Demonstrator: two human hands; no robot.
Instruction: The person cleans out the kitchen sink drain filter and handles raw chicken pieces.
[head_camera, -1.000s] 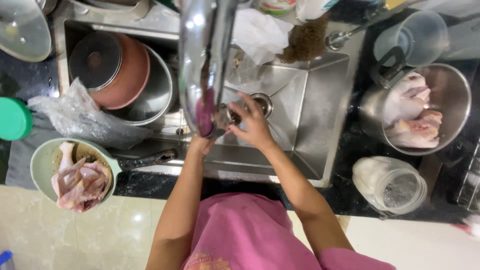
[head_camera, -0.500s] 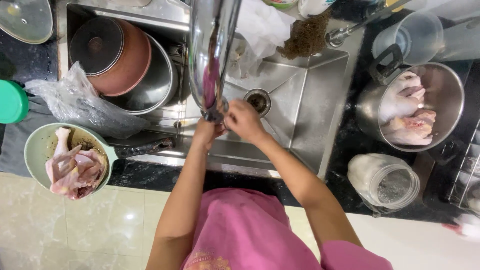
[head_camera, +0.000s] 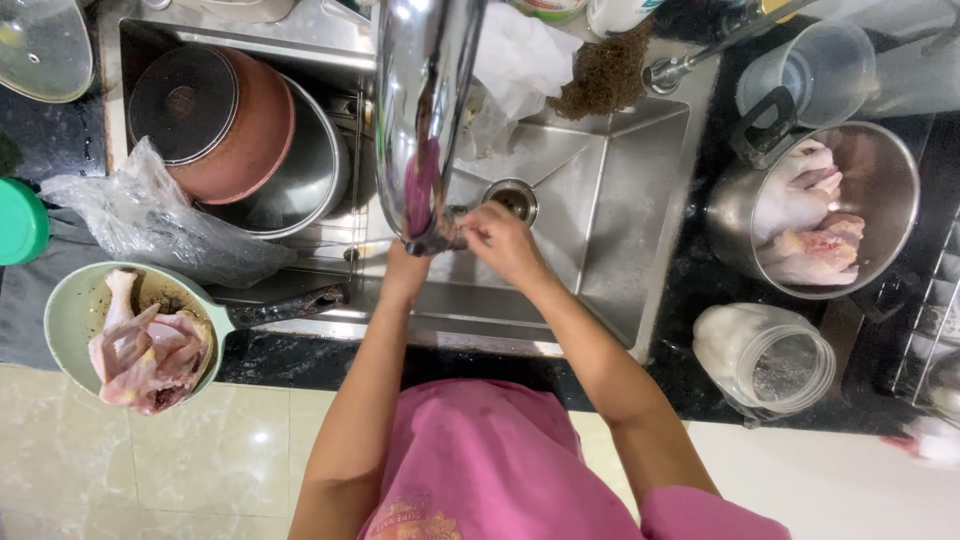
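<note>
My left hand (head_camera: 408, 268) and my right hand (head_camera: 503, 243) meet over the steel sink (head_camera: 625, 230), right under the mouth of the tall chrome tap (head_camera: 425, 110). The tap hides most of the left hand's fingers. My right hand's fingers are curled and pinched together against the left hand; nothing is visible in them. The drain (head_camera: 512, 198) lies just behind the hands. Both forearms reach out from my pink shirt (head_camera: 480, 460).
On the left, a pale green pan (head_camera: 70, 305) holds raw chicken (head_camera: 150, 350), beside a crumpled plastic bag (head_camera: 150, 225). A reddish pot (head_camera: 215, 120) sits in a steel bowl (head_camera: 315, 170). On the right are a steel pot (head_camera: 895, 175) with chicken pieces (head_camera: 805, 220) and a glass jar (head_camera: 765, 360).
My view has shifted slightly, so the tap sits more central. Both hands stay together under its mouth; the right hand has drawn a little nearer to me.
</note>
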